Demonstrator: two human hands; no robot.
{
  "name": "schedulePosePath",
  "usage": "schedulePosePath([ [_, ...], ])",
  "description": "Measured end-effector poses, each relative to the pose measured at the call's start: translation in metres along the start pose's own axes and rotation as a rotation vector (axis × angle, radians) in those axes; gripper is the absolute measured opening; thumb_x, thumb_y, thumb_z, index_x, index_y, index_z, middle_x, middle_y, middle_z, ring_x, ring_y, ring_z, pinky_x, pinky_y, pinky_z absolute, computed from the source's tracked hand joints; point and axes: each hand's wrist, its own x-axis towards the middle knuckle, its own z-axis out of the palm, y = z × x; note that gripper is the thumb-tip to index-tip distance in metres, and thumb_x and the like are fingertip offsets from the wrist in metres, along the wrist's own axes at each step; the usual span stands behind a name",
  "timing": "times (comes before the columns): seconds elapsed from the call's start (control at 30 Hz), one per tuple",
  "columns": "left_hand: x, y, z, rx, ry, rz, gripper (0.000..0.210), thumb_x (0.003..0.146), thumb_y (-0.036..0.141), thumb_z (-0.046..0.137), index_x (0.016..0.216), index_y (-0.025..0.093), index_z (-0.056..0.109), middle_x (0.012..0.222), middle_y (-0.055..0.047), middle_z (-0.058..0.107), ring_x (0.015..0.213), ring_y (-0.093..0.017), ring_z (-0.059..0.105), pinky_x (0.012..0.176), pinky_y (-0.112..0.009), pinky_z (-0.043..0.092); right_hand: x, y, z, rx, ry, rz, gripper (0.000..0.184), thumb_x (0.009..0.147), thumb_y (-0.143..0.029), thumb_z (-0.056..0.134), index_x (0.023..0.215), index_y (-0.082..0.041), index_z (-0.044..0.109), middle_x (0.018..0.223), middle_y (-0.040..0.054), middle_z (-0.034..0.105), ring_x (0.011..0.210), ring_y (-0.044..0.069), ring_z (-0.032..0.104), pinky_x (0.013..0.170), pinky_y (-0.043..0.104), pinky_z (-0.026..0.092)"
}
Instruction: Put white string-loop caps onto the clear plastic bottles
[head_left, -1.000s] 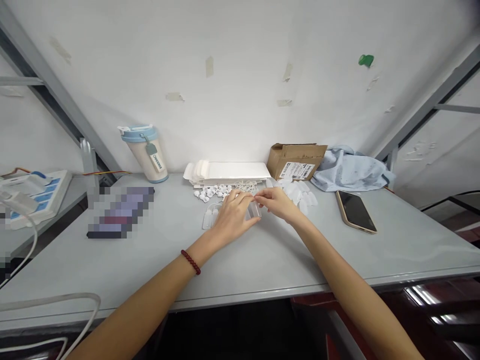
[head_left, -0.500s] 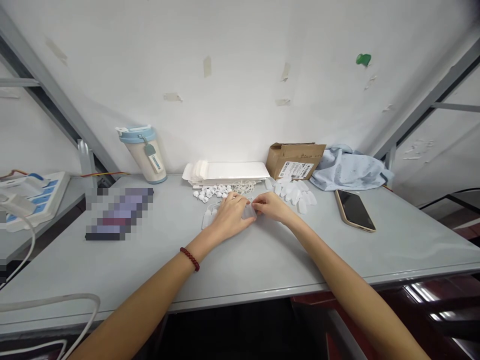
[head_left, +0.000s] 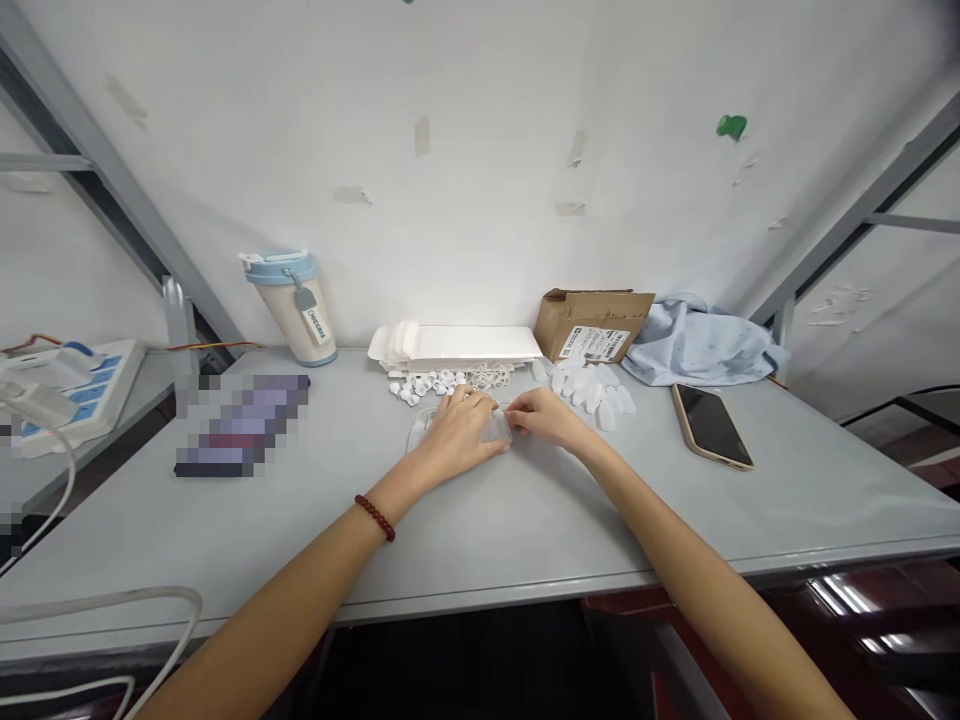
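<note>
A clear plastic case (head_left: 417, 430) lies on the desk, largely covered by my left hand (head_left: 459, 428). The fingers of that hand reach over the case's far side while the thumb rests along its near right edge, so the hand grips it. My right hand (head_left: 541, 414) is at the case's right end with thumb and fingertips pinched together; whatever sits between them is hidden. Just behind the case are small white cap-like pieces (head_left: 427, 384) and a heap of thin off-white loops (head_left: 491, 376). Flat translucent oval pieces (head_left: 592, 388) lie scattered beyond my right hand.
A long white carton (head_left: 476, 342) and an open cardboard box (head_left: 592, 318) stand against the wall. Light blue cloth (head_left: 697, 340) and a phone (head_left: 712, 426) are at the right. A tumbler (head_left: 294, 308), a blurred-out flat object (head_left: 244, 425) and a power strip (head_left: 90, 395) are at the left.
The view has shifted slightly. Both hands stay at the case in nearly the same pose, with the right fingertips still pinched at its right end.
</note>
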Motion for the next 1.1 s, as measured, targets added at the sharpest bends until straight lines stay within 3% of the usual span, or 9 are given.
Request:
schedulePosePath([
  [0.2,-0.009,-0.019,-0.039,-0.052,-0.005,-0.068,0.046,0.069,0.04,0.068,0.109,0.021,0.057,0.112,-0.008,0.061,0.113,-0.031,0.044,0.089,-0.042,0.041,0.001,0.002,0.0,-0.022,0.027,0.029,0.016,0.074,-0.017,0.051,0.066,-0.014,0.065,0.059,0.0032,0.064,0.053,0.013,0.055,0.046,0.021,0.038],
  [0.33,-0.027,-0.035,-0.058,-0.017,-0.042,-0.169,0.055,0.067,0.052,0.066,0.112,0.022,0.055,0.113,-0.009,0.058,0.112,-0.032,0.046,0.087,-0.042,0.043,0.0,0.004,-0.003,-0.024,0.019,0.043,0.015,0.077,-0.021,0.053,0.07,-0.014,0.064,0.065,0.0053,0.065,0.057,0.015,0.059,0.047,0.022,0.04],
  [0.4,-0.04,-0.04,-0.058,0.036,-0.039,-0.187,0.07,0.062,0.059,0.066,0.119,0.021,0.049,0.117,-0.011,0.054,0.112,-0.034,0.046,0.084,-0.044,0.044,-0.002,0.004,-0.004,-0.013,0.001,0.04,0.018,0.077,-0.03,0.057,0.082,-0.013,0.063,0.072,0.0062,0.066,0.06,0.016,0.06,0.05,0.023,0.043],
  [0.43,-0.046,-0.042,-0.055,0.067,-0.03,-0.19,0.077,0.061,0.062,0.066,0.122,0.02,0.046,0.118,-0.013,0.053,0.112,-0.035,0.046,0.084,-0.045,0.044,-0.004,0.004,-0.005,-0.01,-0.014,0.033,0.028,0.075,-0.035,0.061,0.093,-0.014,0.061,0.078,0.0068,0.066,0.063,0.017,0.061,0.053,0.024,0.044],
  [0.57,-0.062,-0.042,-0.042,0.181,-0.04,-0.246,0.085,0.061,0.069,0.06,0.121,0.013,0.041,0.12,-0.019,0.05,0.109,-0.038,0.05,0.082,-0.047,0.045,-0.012,-0.001,0.002,-0.065,-0.075,-0.007,0.095,0.055,-0.05,0.077,0.132,-0.015,0.033,0.105,0.0131,0.06,0.089,0.025,0.06,0.073,0.034,0.047],
  [0.63,-0.062,-0.041,-0.037,0.196,-0.063,-0.289,0.081,0.063,0.071,0.056,0.117,0.012,0.042,0.119,-0.02,0.052,0.103,-0.037,0.055,0.078,-0.045,0.046,-0.015,-0.006,0.009,-0.133,-0.075,-0.007,0.109,0.052,-0.052,0.078,0.138,-0.014,0.023,0.116,0.0192,0.052,0.103,0.032,0.055,0.08,0.04,0.045],
  [0.77,-0.054,-0.041,-0.035,0.235,-0.087,-0.346,0.077,0.063,0.074,0.052,0.109,0.014,0.044,0.108,-0.02,0.06,0.091,-0.037,0.06,0.069,-0.041,0.046,-0.018,-0.015,0.025,-0.302,-0.025,0.004,0.108,0.058,-0.051,0.075,0.14,-0.011,0.018,0.129,0.0262,0.039,0.115,0.04,0.046,0.083,0.044,0.042],
  [1.1,-0.048,-0.049,-0.038,0.291,-0.142,-0.349,0.075,0.063,0.078,0.048,0.103,0.015,0.042,0.081,-0.011,0.065,0.073,-0.031,0.064,0.057,-0.032,0.041,-0.018,-0.019,0.035,-0.388,0.059,-0.015,0.102,0.063,-0.055,0.07,0.139,-0.009,0.019,0.125,0.023,0.044,0.113,0.037,0.048,0.082,0.04,0.044],
])
